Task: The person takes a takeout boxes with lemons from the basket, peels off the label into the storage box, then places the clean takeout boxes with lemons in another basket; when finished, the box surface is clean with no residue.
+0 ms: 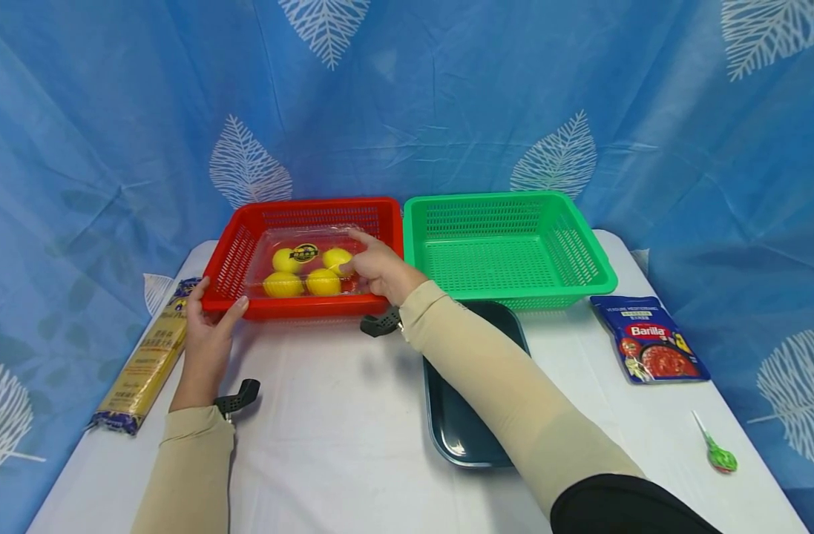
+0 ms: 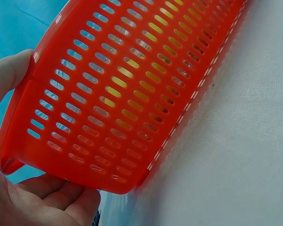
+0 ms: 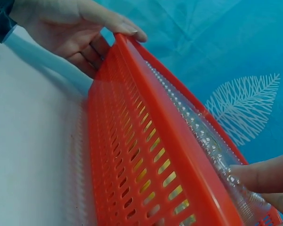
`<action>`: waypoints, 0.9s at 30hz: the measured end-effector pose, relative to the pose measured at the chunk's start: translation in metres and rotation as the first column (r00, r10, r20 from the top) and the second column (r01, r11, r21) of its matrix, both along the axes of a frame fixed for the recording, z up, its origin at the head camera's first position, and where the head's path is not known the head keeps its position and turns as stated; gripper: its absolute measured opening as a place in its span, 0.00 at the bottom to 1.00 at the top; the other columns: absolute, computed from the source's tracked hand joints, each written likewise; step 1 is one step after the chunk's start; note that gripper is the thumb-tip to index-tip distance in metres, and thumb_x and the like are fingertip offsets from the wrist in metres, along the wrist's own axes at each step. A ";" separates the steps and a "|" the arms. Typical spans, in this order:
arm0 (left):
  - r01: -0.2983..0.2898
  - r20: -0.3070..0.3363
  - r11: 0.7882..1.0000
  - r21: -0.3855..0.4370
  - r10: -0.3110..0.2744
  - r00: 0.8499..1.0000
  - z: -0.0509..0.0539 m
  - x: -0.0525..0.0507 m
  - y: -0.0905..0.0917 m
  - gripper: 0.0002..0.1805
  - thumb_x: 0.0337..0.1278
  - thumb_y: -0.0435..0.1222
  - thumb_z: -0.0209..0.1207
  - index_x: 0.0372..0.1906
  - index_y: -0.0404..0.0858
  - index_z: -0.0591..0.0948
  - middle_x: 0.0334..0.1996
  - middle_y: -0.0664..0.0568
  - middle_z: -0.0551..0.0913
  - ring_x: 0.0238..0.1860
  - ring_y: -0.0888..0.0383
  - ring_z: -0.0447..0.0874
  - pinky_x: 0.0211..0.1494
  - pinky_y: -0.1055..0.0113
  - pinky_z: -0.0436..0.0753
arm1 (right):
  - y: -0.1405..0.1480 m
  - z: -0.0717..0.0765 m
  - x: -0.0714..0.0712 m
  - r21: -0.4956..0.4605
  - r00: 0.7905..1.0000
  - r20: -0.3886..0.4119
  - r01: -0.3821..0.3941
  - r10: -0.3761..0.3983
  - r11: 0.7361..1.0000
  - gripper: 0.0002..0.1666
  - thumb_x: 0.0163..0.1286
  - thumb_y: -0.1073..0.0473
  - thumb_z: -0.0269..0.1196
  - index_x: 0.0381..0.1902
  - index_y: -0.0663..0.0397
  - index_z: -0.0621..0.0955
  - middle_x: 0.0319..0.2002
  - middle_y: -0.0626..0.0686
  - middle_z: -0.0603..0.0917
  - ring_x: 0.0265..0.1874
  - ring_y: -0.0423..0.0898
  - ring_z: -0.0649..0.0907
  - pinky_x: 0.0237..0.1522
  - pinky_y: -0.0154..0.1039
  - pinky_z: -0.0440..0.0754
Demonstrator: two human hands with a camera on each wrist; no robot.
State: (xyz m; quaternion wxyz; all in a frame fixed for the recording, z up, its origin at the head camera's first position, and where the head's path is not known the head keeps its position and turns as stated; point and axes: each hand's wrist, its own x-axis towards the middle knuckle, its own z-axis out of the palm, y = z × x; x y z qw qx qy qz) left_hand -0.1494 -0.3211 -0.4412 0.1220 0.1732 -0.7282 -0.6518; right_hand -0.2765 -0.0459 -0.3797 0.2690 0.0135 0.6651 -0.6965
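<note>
At the back left stands a red plastic basket point(image 1: 300, 307) with slotted walls. Inside it lies a clear plastic fruit box point(image 1: 304, 268) with several round yellow fruits and a dark label on its lid. My left hand point(image 1: 208, 337) grips the basket's front left corner, thumb on the rim and fingers underneath, as the left wrist view shows at the basket wall point(image 2: 132, 89). Reaching over the rim, my right hand point(image 1: 383, 273) holds the box's right end. In the right wrist view its thumb point(image 3: 259, 175) presses the box edge; the other fingers are mostly hidden.
A green basket point(image 1: 510, 302) adjoins the red one. Below it, a dark tray point(image 1: 463, 426) lies partly under my right forearm. A spaghetti packet point(image 1: 149, 356) is at left; a blue sauce pouch point(image 1: 650, 340) and a green lollipop point(image 1: 719, 456) are at right. A blue curtain hangs behind.
</note>
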 end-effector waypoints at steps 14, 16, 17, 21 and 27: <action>0.014 -0.008 1.000 -0.013 -0.015 1.000 -0.004 0.001 -0.002 0.50 0.70 0.51 0.67 0.85 0.62 0.47 0.84 0.52 0.49 0.81 0.49 0.51 0.75 0.56 0.66 | -0.002 -0.002 0.003 0.020 0.996 -0.088 0.022 -0.020 1.000 0.47 0.72 0.72 0.66 0.82 0.34 0.67 0.68 0.60 0.72 0.21 0.53 0.71 0.22 0.38 0.78; 0.017 -0.016 1.000 -0.005 -0.017 1.000 -0.003 0.001 -0.001 0.50 0.70 0.50 0.67 0.85 0.62 0.47 0.84 0.52 0.50 0.81 0.48 0.52 0.74 0.60 0.67 | -0.001 -0.001 0.004 0.026 0.994 -0.109 0.027 -0.024 0.999 0.47 0.72 0.72 0.66 0.82 0.35 0.67 0.67 0.60 0.72 0.23 0.54 0.72 0.23 0.37 0.78; 0.018 -0.018 1.000 -0.004 -0.018 1.000 -0.003 0.000 -0.001 0.50 0.70 0.50 0.67 0.85 0.62 0.47 0.84 0.51 0.50 0.81 0.48 0.52 0.74 0.62 0.67 | 0.000 0.000 0.004 0.027 0.992 -0.119 0.030 -0.026 0.999 0.47 0.72 0.72 0.66 0.82 0.35 0.67 0.66 0.60 0.73 0.22 0.53 0.72 0.23 0.37 0.78; 0.022 -0.022 1.000 0.004 -0.022 1.000 -0.002 0.000 0.000 0.50 0.70 0.50 0.67 0.85 0.62 0.47 0.84 0.52 0.50 0.81 0.48 0.52 0.73 0.62 0.68 | 0.007 0.005 0.002 0.026 0.989 -0.146 0.023 -0.019 0.999 0.47 0.73 0.71 0.66 0.83 0.34 0.66 0.69 0.60 0.71 0.19 0.51 0.73 0.26 0.38 0.82; 0.025 -0.034 1.000 0.010 -0.025 0.999 -0.001 0.000 -0.001 0.50 0.71 0.48 0.67 0.85 0.61 0.47 0.84 0.51 0.50 0.81 0.48 0.52 0.76 0.52 0.65 | 0.016 0.018 0.003 0.023 0.988 -0.152 0.032 -0.028 0.999 0.47 0.73 0.69 0.67 0.82 0.33 0.65 0.75 0.56 0.66 0.21 0.51 0.76 0.29 0.39 0.85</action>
